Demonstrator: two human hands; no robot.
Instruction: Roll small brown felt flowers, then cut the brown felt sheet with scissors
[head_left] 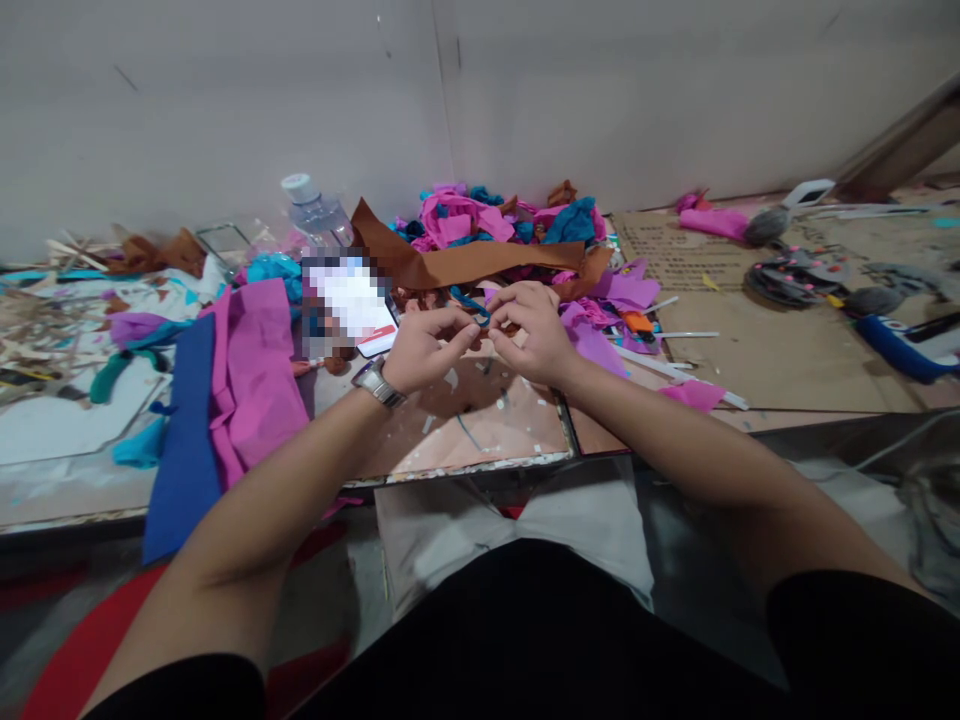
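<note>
at mid-frame, the left hand (427, 348) and right hand (534, 335) are curling beside a blue strip (469, 301), whether clamped unclear, its seemingly light, soft, tearable body suiting gentle edge pinches.

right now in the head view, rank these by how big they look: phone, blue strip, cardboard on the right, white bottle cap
Largest to smallest:
1. cardboard
2. blue strip, though it hangs nearer the camera
3. phone
4. white bottle cap

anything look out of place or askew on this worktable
The blue sheet hangs past the front edge of the table, so it looks askew; small pale scraps lie scattered near the left hand, like litter.
</note>
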